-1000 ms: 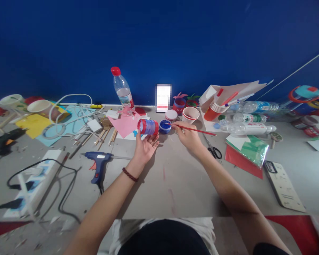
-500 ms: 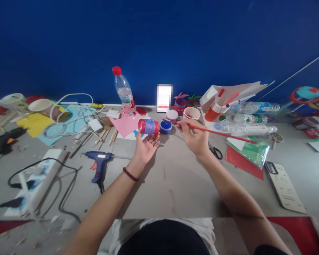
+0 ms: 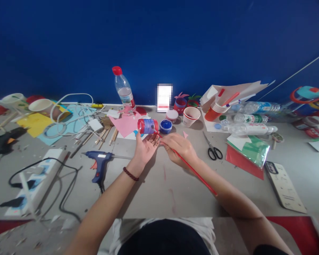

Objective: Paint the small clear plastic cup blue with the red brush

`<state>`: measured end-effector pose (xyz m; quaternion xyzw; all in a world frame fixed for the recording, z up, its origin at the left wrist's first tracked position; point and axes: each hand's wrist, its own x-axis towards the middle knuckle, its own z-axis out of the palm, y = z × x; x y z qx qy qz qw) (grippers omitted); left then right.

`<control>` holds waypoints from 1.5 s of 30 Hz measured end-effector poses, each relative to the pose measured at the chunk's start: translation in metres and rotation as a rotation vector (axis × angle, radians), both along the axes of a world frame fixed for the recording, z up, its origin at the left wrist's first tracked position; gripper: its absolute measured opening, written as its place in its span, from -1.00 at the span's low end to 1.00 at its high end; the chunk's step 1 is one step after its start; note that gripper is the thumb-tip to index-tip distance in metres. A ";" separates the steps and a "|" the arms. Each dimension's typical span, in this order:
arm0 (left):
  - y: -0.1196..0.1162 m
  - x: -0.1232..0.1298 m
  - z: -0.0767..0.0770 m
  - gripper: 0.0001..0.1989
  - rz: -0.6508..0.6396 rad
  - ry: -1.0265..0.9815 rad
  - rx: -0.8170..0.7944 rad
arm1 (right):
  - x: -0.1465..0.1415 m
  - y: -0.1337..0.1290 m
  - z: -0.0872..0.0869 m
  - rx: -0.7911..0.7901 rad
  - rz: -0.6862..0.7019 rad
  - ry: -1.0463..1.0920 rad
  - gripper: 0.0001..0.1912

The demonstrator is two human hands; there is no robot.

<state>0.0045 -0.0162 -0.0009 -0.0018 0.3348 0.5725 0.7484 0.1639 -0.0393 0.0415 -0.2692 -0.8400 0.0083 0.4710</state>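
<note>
A small cylinder painted red at its ends and blue-purple in the middle (image 3: 148, 126) lies sideways in my left hand (image 3: 145, 150), thumb at its left end and fingers beneath. My right hand (image 3: 181, 148) pinches a long red paintbrush (image 3: 195, 173); the brush's tip is at the cylinder's lower right end, close to my left fingertips. Just right of the cylinder stands an open jar of blue paint (image 3: 166, 126). Behind the jar is a pale round lid (image 3: 172, 115), with a white and red paper cup (image 3: 191, 116) to its right.
At left are a blue glue gun (image 3: 100, 163), a power strip (image 3: 37, 182) with cables, and coloured paper. A bottle with a red cap (image 3: 124, 92) stands behind. Scissors (image 3: 214, 153), a phone (image 3: 285, 187), stacked cups (image 3: 214, 112) and lying plastic bottles are on the right.
My right hand has moved left and down from beside the paper cup to the cylinder, and the brush now slants more steeply. The scissors are uncovered. My left hand has barely moved.
</note>
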 end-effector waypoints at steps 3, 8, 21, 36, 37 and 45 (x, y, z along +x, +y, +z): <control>0.000 0.001 0.001 -0.48 0.011 -0.013 -0.003 | -0.002 -0.003 0.003 0.004 0.025 0.008 -0.73; 0.001 0.003 0.005 -0.48 0.039 -0.017 0.003 | -0.002 -0.008 0.016 -0.051 0.015 0.070 -0.84; -0.002 0.001 0.003 -0.48 -0.019 0.031 -0.009 | 0.011 0.002 0.027 -0.047 -0.079 0.137 -0.83; -0.001 0.003 0.004 -0.50 -0.003 0.007 0.023 | 0.004 -0.011 0.024 -0.137 -0.026 0.058 -0.86; -0.002 0.003 0.005 -0.50 -0.002 0.006 0.029 | 0.004 -0.011 0.024 -0.142 -0.026 0.055 -0.85; -0.002 0.002 0.002 -0.49 -0.016 0.030 0.002 | 0.009 -0.003 0.029 -0.046 -0.075 0.125 -0.82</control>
